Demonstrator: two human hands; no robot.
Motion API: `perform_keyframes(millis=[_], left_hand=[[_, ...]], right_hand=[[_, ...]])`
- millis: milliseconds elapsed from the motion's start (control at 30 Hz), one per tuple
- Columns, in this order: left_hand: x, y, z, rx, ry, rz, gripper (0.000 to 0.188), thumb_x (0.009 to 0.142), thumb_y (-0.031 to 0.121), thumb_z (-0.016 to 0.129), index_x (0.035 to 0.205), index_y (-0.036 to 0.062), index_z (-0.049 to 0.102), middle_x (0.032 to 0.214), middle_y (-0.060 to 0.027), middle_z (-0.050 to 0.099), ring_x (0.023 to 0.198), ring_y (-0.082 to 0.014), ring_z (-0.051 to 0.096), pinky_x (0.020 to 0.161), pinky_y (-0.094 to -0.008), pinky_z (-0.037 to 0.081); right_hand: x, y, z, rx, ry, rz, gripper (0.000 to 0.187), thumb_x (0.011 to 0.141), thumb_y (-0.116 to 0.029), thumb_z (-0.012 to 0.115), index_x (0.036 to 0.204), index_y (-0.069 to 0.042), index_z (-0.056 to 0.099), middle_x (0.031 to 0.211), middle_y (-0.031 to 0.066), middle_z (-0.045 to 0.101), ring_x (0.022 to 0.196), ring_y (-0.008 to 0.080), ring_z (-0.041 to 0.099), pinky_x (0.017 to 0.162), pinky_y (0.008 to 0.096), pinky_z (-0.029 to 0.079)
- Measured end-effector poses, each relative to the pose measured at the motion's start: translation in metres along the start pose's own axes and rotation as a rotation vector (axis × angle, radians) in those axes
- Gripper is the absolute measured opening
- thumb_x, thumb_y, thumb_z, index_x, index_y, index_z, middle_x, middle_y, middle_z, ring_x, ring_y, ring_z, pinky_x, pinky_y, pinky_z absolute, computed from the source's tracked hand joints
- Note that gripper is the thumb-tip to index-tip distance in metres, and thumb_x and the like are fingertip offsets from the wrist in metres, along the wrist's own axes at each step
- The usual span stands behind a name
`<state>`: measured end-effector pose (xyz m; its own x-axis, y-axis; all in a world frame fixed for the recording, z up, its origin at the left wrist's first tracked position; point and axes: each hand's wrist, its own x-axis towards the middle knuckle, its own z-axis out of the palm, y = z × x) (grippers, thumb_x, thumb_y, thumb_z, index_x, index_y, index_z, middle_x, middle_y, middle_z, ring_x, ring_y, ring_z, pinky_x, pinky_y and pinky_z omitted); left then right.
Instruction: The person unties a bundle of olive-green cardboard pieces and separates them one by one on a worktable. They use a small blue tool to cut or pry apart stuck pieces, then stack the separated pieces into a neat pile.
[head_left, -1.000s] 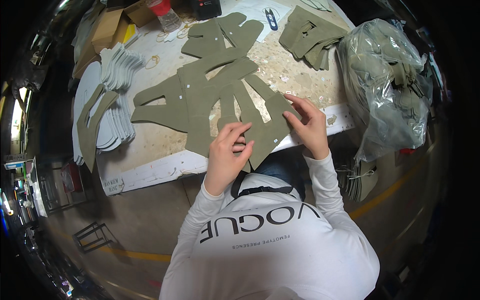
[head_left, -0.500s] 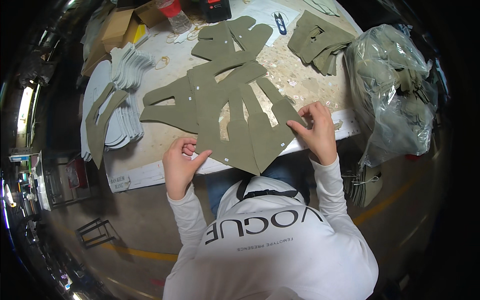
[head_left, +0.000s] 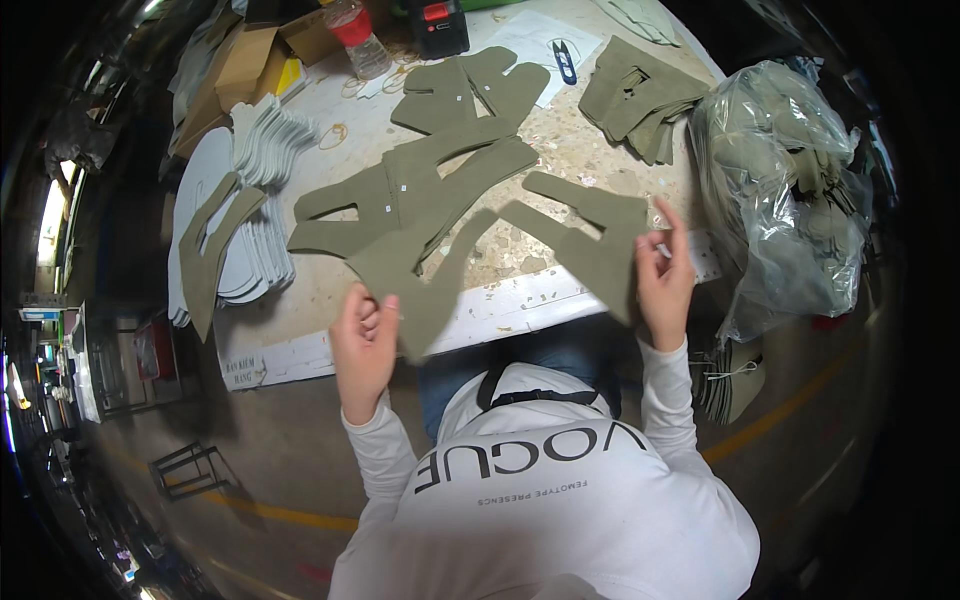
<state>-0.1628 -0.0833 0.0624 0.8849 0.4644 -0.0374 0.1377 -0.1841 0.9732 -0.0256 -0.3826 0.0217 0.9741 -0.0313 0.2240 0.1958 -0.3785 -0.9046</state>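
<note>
Over the table's near edge my hands hold two flat olive-green cut pieces apart. My left hand (head_left: 362, 345) pinches the corner of the left cut piece (head_left: 425, 300), which is slightly blurred and has long prongs. The right cut piece (head_left: 603, 262), forked in the same way, is gripped at its outer edge by my right hand (head_left: 665, 285), with one finger pointing up. Beyond my left hand lie overlapping olive pieces (head_left: 350, 205) with small white labels, partly covered by the left piece. Farther back rests another labelled olive pile (head_left: 475, 90).
Stacked light-grey pieces (head_left: 265, 240) stand at left under a forked olive piece (head_left: 215, 245). A clear plastic bag (head_left: 780, 190) of olive pieces hangs over the right edge. Thread snips (head_left: 564, 62), an olive stack (head_left: 640, 95), a red-topped bottle (head_left: 357, 40) and a cardboard box (head_left: 245, 65) sit farther back.
The two pieces lay side by side near the table edge; now they are lifted and drawn apart, the left one leftward, the right one rightward. Both pieces have turned.
</note>
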Motion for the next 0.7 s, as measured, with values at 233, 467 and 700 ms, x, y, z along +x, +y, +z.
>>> perform_keyframes(millis=[233,467,700], left_hand=[[0.012,0.043,0.012,-0.159,-0.058,0.113,0.027,0.097,0.004,0.058,0.122,-0.0054,0.058,0.085,-0.0022,0.066,0.068,0.0016,0.049,0.059,-0.0145,0.038],[0.015,0.043,0.021,-0.250,-0.287,0.095,0.030,0.098,0.005,0.056,0.125,-0.0063,0.057,0.089,-0.0044,0.068,0.075,-0.0014,0.057,0.066,-0.0162,0.045],[0.018,-0.020,-0.003,-0.010,0.019,-0.140,0.032,0.096,0.003,0.056,0.128,-0.0043,0.056,0.090,-0.0077,0.070,0.071,-0.0049,0.061,0.064,-0.0186,0.049]], right_hand=[[0.019,0.029,-0.013,-0.219,-0.019,-0.084,0.035,0.092,-0.001,0.054,0.126,-0.004,0.063,0.112,0.0057,0.066,0.088,0.0088,0.059,0.081,0.0228,0.046],[0.026,0.009,-0.027,0.094,-0.083,-0.017,0.034,0.092,-0.001,0.055,0.124,-0.001,0.063,0.116,0.0060,0.066,0.087,0.0102,0.059,0.081,0.0238,0.046],[0.045,-0.056,-0.049,0.441,-0.169,-0.025,0.032,0.097,-0.004,0.053,0.127,0.003,0.061,0.124,0.0084,0.063,0.108,0.0113,0.058,0.093,0.0232,0.044]])
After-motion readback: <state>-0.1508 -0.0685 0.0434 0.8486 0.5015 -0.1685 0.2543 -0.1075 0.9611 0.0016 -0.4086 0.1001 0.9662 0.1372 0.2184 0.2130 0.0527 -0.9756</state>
